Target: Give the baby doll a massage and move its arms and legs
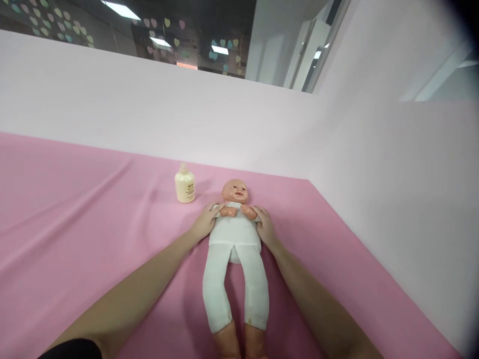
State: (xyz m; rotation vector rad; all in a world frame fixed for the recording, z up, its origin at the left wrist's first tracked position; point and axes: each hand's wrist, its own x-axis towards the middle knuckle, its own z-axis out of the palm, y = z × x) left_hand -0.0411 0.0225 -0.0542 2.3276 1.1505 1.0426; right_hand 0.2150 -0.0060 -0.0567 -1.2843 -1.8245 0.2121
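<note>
A baby doll (235,234) in a white body suit lies on its back on the pink sheet (82,219), head away from me, feet toward me. My left hand (205,221) rests against the doll's shoulder and upper side on the left. My right hand (264,225) presses against its other side, near the arm. Both hands cup the torso with fingers laid along it. A small cream lotion bottle (184,185) stands upright on the sheet, just left of the doll's head and a little beyond my left hand.
White walls (392,189) close the sheet at the back and along the right, meeting in a corner past the doll's head. Above the back wall, a window shows heart stickers and ceiling lights. Pink sheet stretches wide to the left.
</note>
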